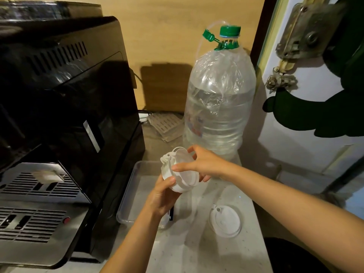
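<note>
The stack of white cup lids [187, 179] is hovering in mid-air above the clear tray [128, 194], just in front of the big water bottle [218, 99]. The left hand [161, 200] is cupping it from below, grip curled round the side of the stack. The right hand [204, 164] is working on the top lid, grip pinched on its rim with the thumb lying across the face. Looks like one lid is getting peeled off. One loose lid [225, 221] is already lying on the bench [197, 249] to the right, and the black coffee machine [69, 95] is sitting on the left. The snag I'm expecting is nested lids sticking together, so two are coming off at once, or a hard tug is popping the whole stack out of the left hand and into the tray.
</note>
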The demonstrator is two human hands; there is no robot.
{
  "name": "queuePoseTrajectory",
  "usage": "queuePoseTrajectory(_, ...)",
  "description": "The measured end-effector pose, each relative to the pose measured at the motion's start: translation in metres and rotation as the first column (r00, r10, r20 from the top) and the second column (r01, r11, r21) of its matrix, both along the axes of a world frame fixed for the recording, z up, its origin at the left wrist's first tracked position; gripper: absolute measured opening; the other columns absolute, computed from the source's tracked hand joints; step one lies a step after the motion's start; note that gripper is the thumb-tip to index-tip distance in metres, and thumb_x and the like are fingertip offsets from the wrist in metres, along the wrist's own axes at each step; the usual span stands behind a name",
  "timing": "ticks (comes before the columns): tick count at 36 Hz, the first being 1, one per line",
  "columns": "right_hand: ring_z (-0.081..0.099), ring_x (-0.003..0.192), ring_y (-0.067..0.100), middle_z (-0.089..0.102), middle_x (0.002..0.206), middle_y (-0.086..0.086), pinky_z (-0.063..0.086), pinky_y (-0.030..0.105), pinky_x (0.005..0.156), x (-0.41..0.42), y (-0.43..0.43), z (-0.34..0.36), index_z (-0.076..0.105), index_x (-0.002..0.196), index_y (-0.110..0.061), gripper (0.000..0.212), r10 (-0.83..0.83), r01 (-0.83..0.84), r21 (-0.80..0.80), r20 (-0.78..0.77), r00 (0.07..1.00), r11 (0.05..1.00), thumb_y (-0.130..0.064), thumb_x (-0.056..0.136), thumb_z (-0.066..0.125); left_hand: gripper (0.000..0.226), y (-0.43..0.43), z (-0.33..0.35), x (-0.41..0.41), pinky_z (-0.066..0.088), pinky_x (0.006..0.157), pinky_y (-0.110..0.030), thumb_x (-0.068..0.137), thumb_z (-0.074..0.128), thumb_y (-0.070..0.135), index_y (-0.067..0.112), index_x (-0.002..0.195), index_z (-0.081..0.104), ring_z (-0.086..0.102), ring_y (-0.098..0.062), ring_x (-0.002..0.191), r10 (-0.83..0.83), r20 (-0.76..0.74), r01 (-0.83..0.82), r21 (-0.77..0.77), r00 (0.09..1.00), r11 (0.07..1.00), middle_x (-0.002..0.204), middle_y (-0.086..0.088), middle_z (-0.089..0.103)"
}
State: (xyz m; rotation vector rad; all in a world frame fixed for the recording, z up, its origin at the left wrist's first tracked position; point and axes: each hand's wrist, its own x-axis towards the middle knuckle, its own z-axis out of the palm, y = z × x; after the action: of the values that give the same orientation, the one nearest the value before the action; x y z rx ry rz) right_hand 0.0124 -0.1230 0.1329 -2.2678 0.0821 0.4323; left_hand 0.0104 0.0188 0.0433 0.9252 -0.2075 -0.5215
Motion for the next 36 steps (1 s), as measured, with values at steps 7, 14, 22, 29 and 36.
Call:
queuePoseTrajectory(7, 0.063, 0.092, 0.021, 0.056, 0.119, 0.001, 0.059, 0.037, 0.071, -0.001, 0.004, -0.001, 0.035, 0.13, -0.02, 0.088, 0.033, -0.034, -0.062, -0.016, 0.999, 0.997, -0.062, 0.06, 0.07, 0.1, 0.001, -0.001, 0.004, 0.055, 0.076, -0.033, 0.037, 0.089, 0.04, 0.012, 0.123, 0.047, 0.064, -0.021, 0.095, 0.01, 0.023, -0.011, 0.044, 1.0, 0.999, 0.104, -0.009, 0.065)
queuePoseTrajectory(14, 0.061, 0.087, 0.023, 0.055, 0.111, 0.003, 0.056, 0.032, 0.064, -0.001, 0.01, -0.005, 0.036, 0.129, -0.017, 0.082, 0.039, -0.042, -0.039, -0.076, 0.996, 0.998, -0.06, 0.066, 0.067, 0.094, 0.0, -0.007, 0.003, 0.056, 0.074, -0.032, 0.035, 0.09, 0.039, 0.017, 0.117, 0.05, 0.066, -0.019, 0.092, -0.003, 0.017, 0.002, 0.056, 1.0, 0.998, 0.1, -0.007, 0.067)
queuePoseTrajectory(22, 0.06, 0.09, 0.023, 0.056, 0.113, 0.006, 0.057, 0.036, 0.071, -0.005, 0.01, -0.007, 0.037, 0.128, -0.015, 0.078, 0.038, -0.04, -0.01, -0.107, 0.994, 0.999, -0.057, 0.07, 0.065, 0.107, -0.002, -0.011, 0.003, 0.056, 0.071, -0.032, 0.033, 0.09, 0.041, 0.014, 0.125, 0.042, 0.067, -0.019, 0.092, -0.006, 0.014, 0.005, 0.097, 1.0, 0.995, 0.107, -0.011, 0.061)
queuePoseTrajectory(29, 0.064, 0.087, 0.026, 0.053, 0.124, 0.009, 0.057, 0.037, 0.075, -0.009, 0.005, -0.013, 0.032, 0.133, -0.016, 0.081, 0.067, -0.071, -0.024, -0.145, 0.987, 0.997, -0.06, 0.072, 0.061, 0.117, -0.003, -0.014, 0.0, 0.054, 0.078, -0.036, 0.04, 0.088, 0.041, 0.006, 0.136, 0.031, 0.061, -0.024, 0.101, 0.015, 0.049, -0.023, 0.162, 0.999, 0.986, 0.114, -0.014, 0.058)
queuePoseTrajectory(36, 0.061, 0.092, 0.023, 0.048, 0.136, 0.009, 0.055, 0.042, 0.087, -0.011, -0.004, -0.015, 0.025, 0.14, -0.017, 0.078, 0.099, -0.097, 0.02, -0.16, 0.982, 0.995, -0.061, 0.08, 0.049, 0.121, -0.004, -0.015, -0.003, 0.056, 0.074, -0.033, 0.034, 0.088, 0.044, 0.011, 0.136, 0.032, 0.057, -0.025, 0.103, 0.018, -0.004, -0.017, 0.132, 1.0, 0.991, 0.115, -0.012, 0.056)
